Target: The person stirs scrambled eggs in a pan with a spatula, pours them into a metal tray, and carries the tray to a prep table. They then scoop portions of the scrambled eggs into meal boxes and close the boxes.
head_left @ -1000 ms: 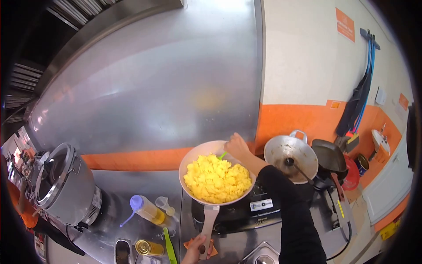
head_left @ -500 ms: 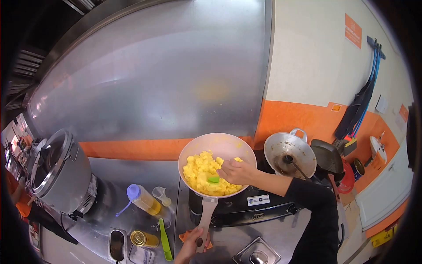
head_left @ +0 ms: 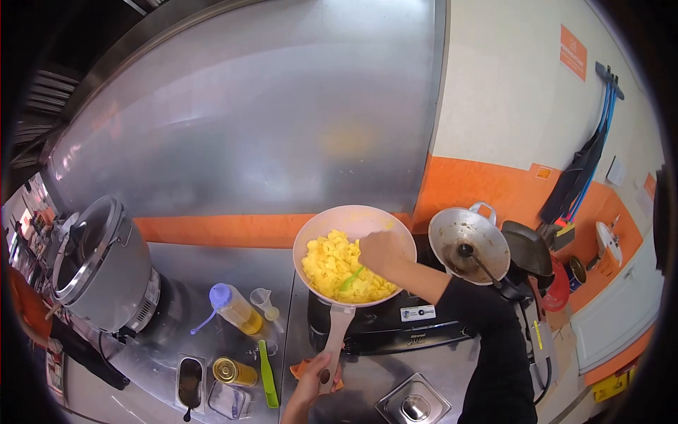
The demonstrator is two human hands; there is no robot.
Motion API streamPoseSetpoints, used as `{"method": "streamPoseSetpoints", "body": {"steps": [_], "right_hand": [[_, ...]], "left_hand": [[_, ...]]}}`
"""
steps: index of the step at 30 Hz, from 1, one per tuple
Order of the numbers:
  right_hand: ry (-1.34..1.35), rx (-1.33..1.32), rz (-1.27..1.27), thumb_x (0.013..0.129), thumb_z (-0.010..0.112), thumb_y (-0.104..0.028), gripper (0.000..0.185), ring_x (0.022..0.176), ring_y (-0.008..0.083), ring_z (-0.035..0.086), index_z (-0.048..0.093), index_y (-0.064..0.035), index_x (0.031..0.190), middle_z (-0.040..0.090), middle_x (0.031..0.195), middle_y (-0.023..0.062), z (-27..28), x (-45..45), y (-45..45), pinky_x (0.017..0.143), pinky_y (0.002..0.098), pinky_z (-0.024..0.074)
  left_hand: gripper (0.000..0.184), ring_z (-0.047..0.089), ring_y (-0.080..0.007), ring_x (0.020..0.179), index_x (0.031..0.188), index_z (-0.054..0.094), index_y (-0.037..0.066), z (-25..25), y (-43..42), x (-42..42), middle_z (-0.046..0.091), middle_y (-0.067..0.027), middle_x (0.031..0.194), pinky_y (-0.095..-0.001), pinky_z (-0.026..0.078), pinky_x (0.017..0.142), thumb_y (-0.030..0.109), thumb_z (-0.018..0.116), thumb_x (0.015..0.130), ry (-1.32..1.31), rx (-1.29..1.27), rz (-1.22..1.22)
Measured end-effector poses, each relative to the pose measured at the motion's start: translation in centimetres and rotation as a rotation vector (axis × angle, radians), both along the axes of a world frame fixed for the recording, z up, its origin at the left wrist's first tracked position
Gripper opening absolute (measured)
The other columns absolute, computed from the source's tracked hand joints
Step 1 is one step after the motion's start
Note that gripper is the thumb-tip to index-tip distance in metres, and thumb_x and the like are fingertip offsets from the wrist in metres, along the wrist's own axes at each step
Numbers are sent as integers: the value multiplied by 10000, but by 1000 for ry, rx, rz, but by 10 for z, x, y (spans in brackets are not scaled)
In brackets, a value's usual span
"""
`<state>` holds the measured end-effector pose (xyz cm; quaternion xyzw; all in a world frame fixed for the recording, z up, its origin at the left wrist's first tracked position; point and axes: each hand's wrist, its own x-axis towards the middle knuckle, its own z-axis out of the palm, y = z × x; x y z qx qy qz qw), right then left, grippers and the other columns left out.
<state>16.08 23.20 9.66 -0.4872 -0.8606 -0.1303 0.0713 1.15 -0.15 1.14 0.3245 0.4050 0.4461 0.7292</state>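
My left hand (head_left: 312,380) is closed around the long handle of a pale pink frying pan (head_left: 397,239). In the pan lies a heap of yellow scrambled eggs (head_left: 335,265). Over the pan's right side, my right hand (head_left: 385,253) is closed, holding a green spatula (head_left: 351,279). The spatula's blade sits among the eggs, tilted; its handle is mostly hidden by my hand. Beneath the pan is a black gas stove (head_left: 381,339). An orange cloth (head_left: 300,369) lies under the pan handle, by my left hand.
At left stand a rice cooker (head_left: 116,283), an oil squeeze bottle (head_left: 236,311), a small measuring cup (head_left: 263,302), a can (head_left: 234,372) and a lime-green utensil (head_left: 268,374). A wok with a ladle (head_left: 452,233) is on the right. A lidded steel container (head_left: 413,403) sits in front.
My right hand has moved slightly toward the far side of the pan, and the green blade is turned more on edge in the eggs. The camera view has shifted slightly. My left hand still grips the handle.
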Motion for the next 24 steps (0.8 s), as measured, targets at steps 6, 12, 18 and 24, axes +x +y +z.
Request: {"method": "streamPoseSetpoints", "body": {"steps": [6, 12, 18, 24], "right_hand": [[-160, -17, -111, 684, 557, -200, 147, 597, 219, 620, 661, -96, 677, 633, 663, 101, -22, 14, -10, 520, 345, 454], [-133, 51, -205, 683, 565, -195, 133, 604, 210, 629, 669, -111, 685, 643, 674, 71, -4, 48, -9, 518, 335, 450], [-203, 47, -248, 704, 566, -183, 127, 628, 197, 635, 675, -118, 708, 648, 693, 64, 0, 67, 4, 502, 324, 462], [-350, -5, -191, 740, 547, -162, 136, 616, 173, 634, 672, -139, 693, 641, 659, 46, -20, 59, -22, 497, 306, 455]], "left_hand": [[447, 415, -113, 444, 1237, 380, 43, -6, 0, 0, 451, -48, 592, -211, 350, 443, 337, 327, 905, -41, 24, 17], [451, 414, -111, 444, 1245, 374, 33, -5, 1, 1, 445, -45, 589, -211, 343, 432, 329, 329, 908, -52, 31, 38], [441, 415, -113, 452, 1245, 376, 45, -5, 0, 0, 450, -47, 597, -213, 353, 452, 327, 321, 910, -51, 24, 16], [435, 420, -114, 461, 1238, 386, 47, -6, 1, 0, 454, -48, 600, -217, 359, 456, 326, 323, 910, -65, 17, 11]]}}
